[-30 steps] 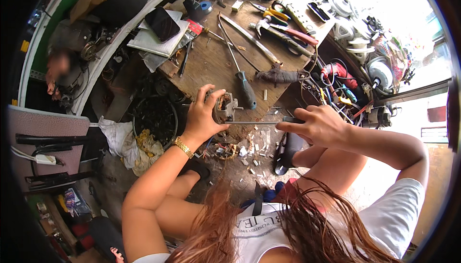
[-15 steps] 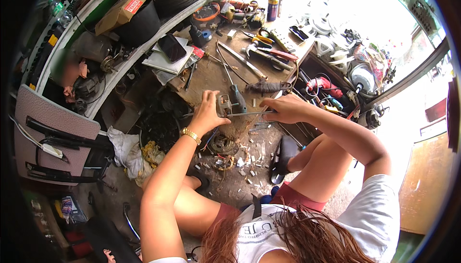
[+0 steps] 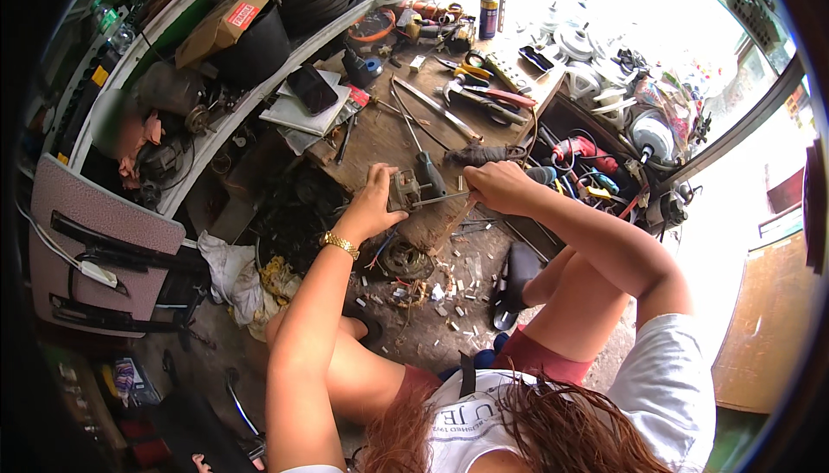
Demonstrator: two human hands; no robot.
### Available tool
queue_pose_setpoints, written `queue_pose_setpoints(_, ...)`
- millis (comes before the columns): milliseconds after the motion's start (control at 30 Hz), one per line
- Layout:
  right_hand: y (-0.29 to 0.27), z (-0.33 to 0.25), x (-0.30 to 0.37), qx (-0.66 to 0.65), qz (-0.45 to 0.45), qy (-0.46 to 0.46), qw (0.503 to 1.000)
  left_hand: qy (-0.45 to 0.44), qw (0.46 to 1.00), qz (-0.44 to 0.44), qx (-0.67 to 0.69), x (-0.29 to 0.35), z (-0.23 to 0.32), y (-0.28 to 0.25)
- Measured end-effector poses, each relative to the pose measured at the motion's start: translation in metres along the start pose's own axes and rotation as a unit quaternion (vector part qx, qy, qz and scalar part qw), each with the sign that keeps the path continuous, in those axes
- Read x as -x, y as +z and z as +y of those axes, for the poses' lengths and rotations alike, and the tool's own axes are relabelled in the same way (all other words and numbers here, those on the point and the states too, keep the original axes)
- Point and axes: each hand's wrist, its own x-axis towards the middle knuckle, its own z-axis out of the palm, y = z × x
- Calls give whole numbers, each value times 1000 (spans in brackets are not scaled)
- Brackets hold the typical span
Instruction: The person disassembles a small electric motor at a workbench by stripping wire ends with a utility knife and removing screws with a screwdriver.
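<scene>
I'm holding a metal housing [image 3: 404, 190] over the worktop [image 3: 380, 149], left hand [image 3: 373, 203] curling fingers and thumb around it, right hand [image 3: 499, 186] gripping a slim metal rod [image 3: 444, 199] in a fist.

Worktop [image 3: 376, 146] matt wd, rough; housing [image 3: 402, 190] dull mtl; screwdriver handle [image 3: 429, 174] smooth plas.; phone scrn [image 3: 313, 88] glossy; bracelet [image 3: 341, 244] shiny mtl; rag [image 3: 231, 276] matt cloth.

Black phone [image 3: 313, 88] on white pad [image 3: 294, 115] at worktop [image 3: 376, 140] left edge, hammer [image 3: 485, 105] farther back, spray can [image 3: 489, 17] behind that, red power tool [image 3: 582, 152] off right.
</scene>
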Motion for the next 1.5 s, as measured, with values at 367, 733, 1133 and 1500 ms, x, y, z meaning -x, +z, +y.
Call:
queue_pose_setpoints(367, -4, -5, -7, -46, 15, -15, 999, -17, 999, 16, 25, -2, -5, 0)
queue_pose_setpoints(733, 2, -11, -19, -12, 32, -35, 999, -17, 1000, 10, 18, -5, -4, -1)
queue_pose_setpoints(1133, 9, -6, -32, -1, 4, -53, 999, 21, 994, 31, 98, -6, -22, 3)
queue_pose_setpoints(1500, 13, -7, -33, 38, -13, -62, 997, 24, 996, 50, 69, -9, -23, 10)
